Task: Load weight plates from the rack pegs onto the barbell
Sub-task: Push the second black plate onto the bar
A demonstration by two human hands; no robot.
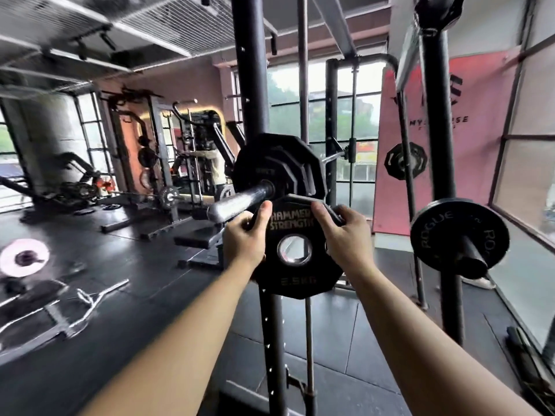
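I hold a small black Hammer Strength weight plate (295, 277), marked 2.5 kg, upright in front of me. My left hand (244, 240) grips its left edge and my right hand (345, 232) grips its upper right edge. Its centre hole faces me. Just above and left of it, the chrome barbell sleeve (237, 202) points toward me. Several black plates (280, 166) sit loaded on that sleeve against the rack. The held plate is below the sleeve's end and not on it.
A black rack upright (250, 70) stands behind the barbell. On the right, a black Rogue plate (432, 235) hangs on a rack peg of another upright (435, 115). Bars and a pink plate (24, 258) lie on the floor at left. Benches and machines stand farther back.
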